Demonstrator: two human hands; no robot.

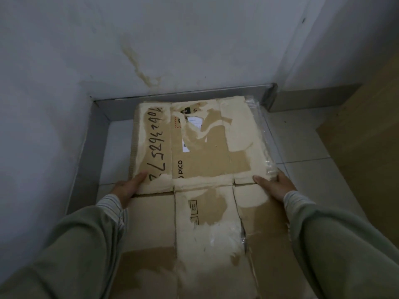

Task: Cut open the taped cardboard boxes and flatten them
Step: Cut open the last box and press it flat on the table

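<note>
- So the person has a flattened cardboard box (190, 143) lying in the corner of the tiled floor (306, 169), far edge nearly up against the metal skirting (183, 97) along the back wall (172, 39).
- Left hand (127, 188) grips the near-left edge of that sheet, thumb on top, fingers tucked underneath. Right hand (274, 186) does the same at the near-right corner, thumb on top and the rest wrapped under the edge.
- Under it and closer to the person there's a second flattened box (205, 234), flaps spread out. So it looks like a stack of flats is building up in this corner.
- Progress guess: at least these two are already cut open and flat, since no taped seam still holds either one in box shape. The top one seems to be getting set down or squared up on the pile.
- Loose clear tape (259, 124) hangs off the right edge of the top sheet, and lots of the brown surface is torn away to pale paper where tape or labels got ripped off.
- Readable stuff: "PICO" printed near the middle of the top sheet, and a long handwritten number in black marker along its left panel, something like 1002496858577, not sure of every digit. There's a torn white shipping label (194, 124) too, way too small to read.
- A brown cardboard piece (367, 137) stands at the right edge of the view; can't tell if that one still needs cutting.
</note>
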